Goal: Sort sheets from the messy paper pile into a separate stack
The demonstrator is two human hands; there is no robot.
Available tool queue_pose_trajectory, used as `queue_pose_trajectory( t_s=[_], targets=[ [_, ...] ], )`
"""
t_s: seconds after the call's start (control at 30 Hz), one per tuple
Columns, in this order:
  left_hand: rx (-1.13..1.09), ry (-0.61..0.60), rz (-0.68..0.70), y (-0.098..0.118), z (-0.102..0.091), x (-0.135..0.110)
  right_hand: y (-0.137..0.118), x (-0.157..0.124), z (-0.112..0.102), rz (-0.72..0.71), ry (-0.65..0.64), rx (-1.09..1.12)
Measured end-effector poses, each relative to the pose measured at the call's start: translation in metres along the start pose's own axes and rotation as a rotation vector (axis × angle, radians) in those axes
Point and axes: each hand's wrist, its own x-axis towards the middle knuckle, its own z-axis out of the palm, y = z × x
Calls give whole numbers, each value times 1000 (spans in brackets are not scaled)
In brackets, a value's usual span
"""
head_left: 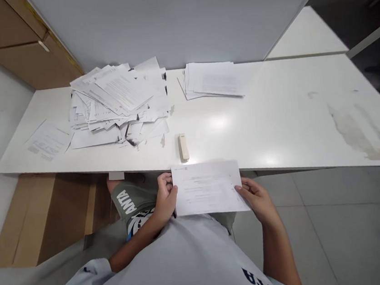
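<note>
Left hand [165, 199] curled around the left edge of a single sheet of paper [208, 188], pinching it. Right hand [256, 197] closed on the lower right corner of the same sheet, fingers slightly spread. Sheet held nearly flat in the air above the lap, just in front of the near edge of the table, printed side up, its text too faint to read.

Farther ahead, on a white table [276, 119], a large messy pile of papers [118, 102], sheets overlapping at many angles, some with dark marks along their edges. To the right of the pile, near the far edge, a smaller and neater stack of papers [212, 79]. Left of the pile, one loose page [48, 139] lying apart. Between the pile and the hands, a small cream-coloured object [183, 147] close to the near edge, its kind unclear. Toward the right end, a brownish stain [357, 135] on the tabletop. Below the table, brown cardboard [47, 218] at left and grey floor tiles [338, 208] at right.
</note>
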Motion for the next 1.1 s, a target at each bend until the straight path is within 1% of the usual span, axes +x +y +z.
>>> queue_pose_trajectory(
  t_s=[0.07,0.13,0.2,0.27,0.33,0.37,0.43,0.47,0.5,0.57,0.67,0.73,0.87,1.0,1.1],
  targets=[
    [56,1,0,-10,-5,8,3,3,6,-26,58,22],
    [174,-12,39,-13,-9,15,2,7,7,-40,98,28],
    [357,1,112,-8,-11,22,-2,10,4,-41,120,31],
    [518,49,228,4,-11,33,-7,14,-1,-35,137,25],
    [602,80,390,20,-4,51,-11,17,-6,-32,152,13],
    [632,75,478,28,2,63,-12,19,-7,-31,160,11],
    [707,30,613,42,18,91,-15,22,-8,-25,163,9],
    [757,-5,643,48,27,105,-16,23,-8,-22,158,5],
    [811,-42,646,52,36,117,-17,25,-7,-21,149,-3],
    [928,-96,594,57,49,136,-20,27,-6,-28,129,-28],
    [1065,-107,505,53,58,148,-23,30,-5,-33,103,-55],
    [1086,-101,488,47,57,148,-25,32,-5,-16,79,-61],
    [1048,-110,532,38,55,141,-26,37,-8,40,39,-39],
    [1081,-117,527,36,56,136,-29,42,-6,87,40,13],
    [1069,-111,503,37,55,136,-36,42,0,85,37,12]
  ],
)
